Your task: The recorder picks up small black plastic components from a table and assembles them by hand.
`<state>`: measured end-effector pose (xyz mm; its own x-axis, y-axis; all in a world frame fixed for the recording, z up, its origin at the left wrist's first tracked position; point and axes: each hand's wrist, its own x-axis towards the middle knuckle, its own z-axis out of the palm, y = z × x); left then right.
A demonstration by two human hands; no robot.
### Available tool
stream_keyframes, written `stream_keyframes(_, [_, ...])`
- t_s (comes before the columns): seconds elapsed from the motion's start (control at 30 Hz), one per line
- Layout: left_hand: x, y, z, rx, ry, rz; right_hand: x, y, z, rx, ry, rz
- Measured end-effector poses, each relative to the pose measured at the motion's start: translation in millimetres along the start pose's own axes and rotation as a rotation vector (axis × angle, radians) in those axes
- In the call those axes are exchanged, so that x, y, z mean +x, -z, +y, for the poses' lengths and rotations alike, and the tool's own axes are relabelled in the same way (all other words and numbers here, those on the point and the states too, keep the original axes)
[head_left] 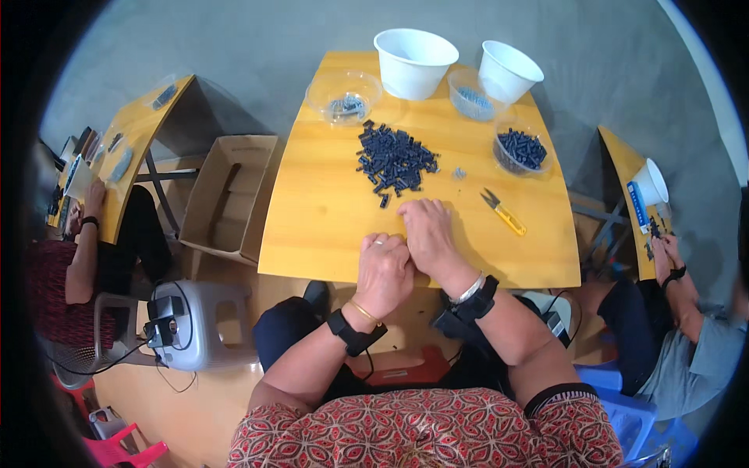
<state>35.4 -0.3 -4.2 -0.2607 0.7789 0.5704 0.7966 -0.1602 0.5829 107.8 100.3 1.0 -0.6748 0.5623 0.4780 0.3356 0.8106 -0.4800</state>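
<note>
My left hand (pixel 385 273) is closed like a fist at the table's front edge, with a ring on one finger. Just to its right and a little farther in, my right hand (pixel 427 234) rests on the tabletop, its fingers curled under. Whatever either hand may hold is hidden. Beyond them lies a heap of small black plastic parts (pixel 396 158), and one loose black part (pixel 385 201) sits near my right hand's fingers. A little group of small silvery pieces (pixel 459 173) is right of the heap. Yellow-handled thread snips (pixel 507 215) lie to the right.
Two white buckets (pixel 413 78) stand at the back of the wooden table (pixel 312 234). Clear bowls hold small metal pieces (pixel 347 105), bluish pieces (pixel 473 98) and black cylinders (pixel 521 147). An open carton (pixel 207 210) and grey stool (pixel 207 331) are left. People work at both side tables.
</note>
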Motion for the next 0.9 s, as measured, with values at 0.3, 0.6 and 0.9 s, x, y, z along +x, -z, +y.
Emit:
stream_keyframes(0.3, [2, 5, 6, 0.015, 0.023, 0.023, 3, 0, 3, -0.109, 0.028, 0.003])
stream_keyframes(0.6, [5, 26, -2, -1.096, 0.649, 0.208, -17, 40, -28, 0.659, -0.251, -0.026])
stream_keyframes(0.9, [1, 24, 4, -1.455, 0.718, 0.167, -14, 34, -43, 0.329, 0.104, 0.077])
